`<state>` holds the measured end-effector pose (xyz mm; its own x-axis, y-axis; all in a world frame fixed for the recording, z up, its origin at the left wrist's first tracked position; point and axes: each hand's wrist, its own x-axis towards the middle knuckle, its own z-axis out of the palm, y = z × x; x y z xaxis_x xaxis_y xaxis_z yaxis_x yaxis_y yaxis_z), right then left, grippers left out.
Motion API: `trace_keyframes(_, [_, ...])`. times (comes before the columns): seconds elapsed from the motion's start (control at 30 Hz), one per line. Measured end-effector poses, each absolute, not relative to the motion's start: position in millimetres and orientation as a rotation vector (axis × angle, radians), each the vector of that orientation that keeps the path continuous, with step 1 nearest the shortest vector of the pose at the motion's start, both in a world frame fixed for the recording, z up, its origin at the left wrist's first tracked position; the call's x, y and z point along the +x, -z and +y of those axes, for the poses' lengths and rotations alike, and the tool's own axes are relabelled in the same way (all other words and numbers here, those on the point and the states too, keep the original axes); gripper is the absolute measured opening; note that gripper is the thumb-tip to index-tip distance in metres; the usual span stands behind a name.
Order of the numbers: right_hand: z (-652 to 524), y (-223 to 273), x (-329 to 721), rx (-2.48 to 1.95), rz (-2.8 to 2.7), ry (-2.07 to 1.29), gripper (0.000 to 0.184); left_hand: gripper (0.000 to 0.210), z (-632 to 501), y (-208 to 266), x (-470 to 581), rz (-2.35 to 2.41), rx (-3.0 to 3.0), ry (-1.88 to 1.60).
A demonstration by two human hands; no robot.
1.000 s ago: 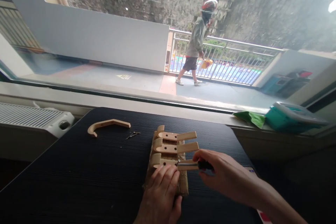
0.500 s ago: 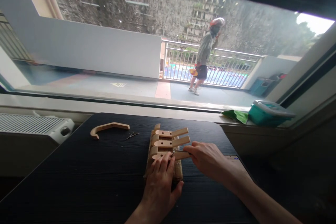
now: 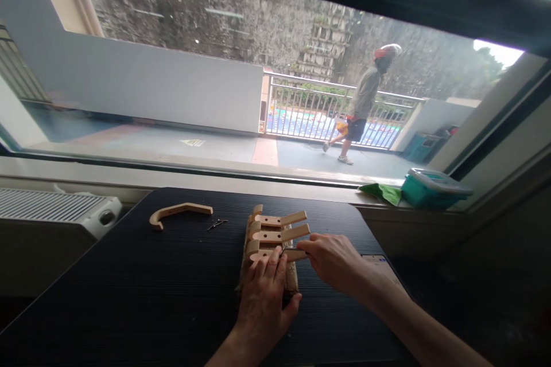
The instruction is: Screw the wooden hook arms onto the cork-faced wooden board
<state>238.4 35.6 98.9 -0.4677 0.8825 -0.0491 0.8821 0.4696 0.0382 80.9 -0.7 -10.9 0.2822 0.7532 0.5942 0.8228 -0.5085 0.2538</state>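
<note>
A block with a rough, tan surface (image 3: 291,282) lies on the dark table, with several curved wooden pieces fixed across it. Over the nearest wooden hook (image 3: 295,254) my left hand (image 3: 262,298) presses down with bent fingers, its thumb beside the block. From the right, my right hand (image 3: 333,258) is closed in a pinch on a thin metal tool (image 3: 297,250) that runs along this hook towards my left fingertips. Its tip is hidden there. The middle hook (image 3: 295,233) and the far hook (image 3: 293,218) show dark screw holes.
On the black table (image 3: 150,292) lie a loose curved wooden hook (image 3: 183,207), several small screws (image 3: 217,223) and a phone (image 3: 381,266). The sill holds a green cloth (image 3: 382,192) and a teal box (image 3: 433,189). Outside the window walks a person in a helmet (image 3: 364,97).
The person outside has walked to the right. My view has shifted slightly. Both hands stay at the nearest hook, the right still on the thin tool.
</note>
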Motion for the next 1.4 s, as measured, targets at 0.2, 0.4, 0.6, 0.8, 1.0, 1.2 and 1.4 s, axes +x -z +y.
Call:
trace_keyframes(0.2, [33, -107, 233, 1.532, 2.624, -0.030, 0.029, 0.055, 0, 12, 79, -1.487, -2.449, 1.059])
trace_keyframes(0.4, [39, -122, 218, 1.400, 2.538, -0.138, 0.024, 0.056, 1, 13, 80, -1.520, -2.473, 1.061])
trace_keyframes(0.6, [49, -135, 193, 1.186, 2.505, -0.285, 0.020, 0.056, 0, 13, 80, -1.540, -2.490, 1.054])
trace_keyframes(0.8, [58, -137, 171, 1.009, 2.455, -0.375, 0.016, 0.051, 1, 15, 81, -1.545, -2.458, 1.069])
trace_keyframes(1.0, [64, -148, 171, 1.028, 2.379, -0.182, 0.015, 0.057, 0, 15, 82, -1.528, -2.460, 1.059])
trace_keyframes(1.2, [74, -147, 171, 1.117, 2.376, -0.070, 0.018, 0.059, -1, 15, 82, -1.518, -2.457, 1.036])
trace_keyframes(1.4, [73, -153, 164, 1.011, 2.335, -0.113, 0.021, 0.058, -2, 16, 81, -1.541, -2.456, 1.029])
